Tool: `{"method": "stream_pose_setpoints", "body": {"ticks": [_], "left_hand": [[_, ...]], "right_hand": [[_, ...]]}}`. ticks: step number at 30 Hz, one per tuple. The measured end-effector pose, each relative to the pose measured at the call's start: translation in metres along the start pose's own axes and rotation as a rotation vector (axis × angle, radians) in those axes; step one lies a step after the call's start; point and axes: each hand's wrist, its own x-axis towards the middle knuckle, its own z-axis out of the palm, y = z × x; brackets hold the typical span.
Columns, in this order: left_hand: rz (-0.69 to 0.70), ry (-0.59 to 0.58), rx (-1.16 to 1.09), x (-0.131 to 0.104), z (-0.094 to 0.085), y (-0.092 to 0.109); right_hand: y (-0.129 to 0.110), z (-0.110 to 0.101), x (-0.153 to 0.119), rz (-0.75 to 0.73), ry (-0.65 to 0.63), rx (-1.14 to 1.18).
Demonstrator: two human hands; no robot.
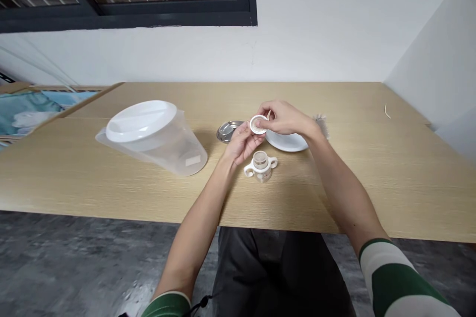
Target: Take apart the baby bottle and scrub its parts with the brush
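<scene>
A small round white ring-shaped piece [258,125] is held between both hands above the table. My left hand [243,144] grips its lower left edge, palm turned up. From the right, my right hand [281,118] pinches the same piece, with a finger over its face. Just below the hands a small clear bottle [261,160] with two white handles stands on the table. Behind my left hand lies a shiny metal dish [227,131], partly covered. A white plate [288,142] sits under my right hand, which hides part of it.
On the left of the wooden table [390,173], a large translucent pitcher [167,143] with a white lid is seen. A grey fringed cloth [322,125] shows behind my right wrist. A thin pale strip [387,111] lies far right.
</scene>
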Motion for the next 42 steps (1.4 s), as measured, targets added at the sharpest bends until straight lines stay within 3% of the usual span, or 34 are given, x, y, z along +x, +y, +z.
{"method": "stream_pose_setpoints", "body": {"ticks": [5,9,15,20,25,33,38,42], "left_hand": [[-0.038,0.087,-0.073,-0.002,0.010,0.003],[-0.069,0.090,-0.078,-0.003,0.015,0.006],[-0.039,0.138,-0.096,-0.001,0.012,0.005],[-0.032,0.114,-0.101,-0.001,0.011,0.005],[-0.053,0.084,-0.124,-0.003,0.013,0.007],[-0.055,0.070,-0.071,-0.003,0.011,0.008],[-0.037,0.078,-0.063,-0.003,0.009,0.008],[-0.043,0.087,-0.017,-0.005,0.008,0.009]], "right_hand": [[0.001,0.000,0.002,-0.021,0.011,0.097],[-0.001,0.000,0.002,-0.016,0.042,0.205],[-0.001,0.005,0.003,-0.014,0.088,0.088],[0.000,0.007,0.003,-0.012,0.116,0.049],[0.001,0.005,0.004,-0.025,0.092,0.151],[0.002,0.004,0.008,-0.056,0.265,0.184],[0.000,0.002,0.005,-0.012,0.249,0.150],[-0.002,0.000,0.001,0.020,0.092,0.110]]}}
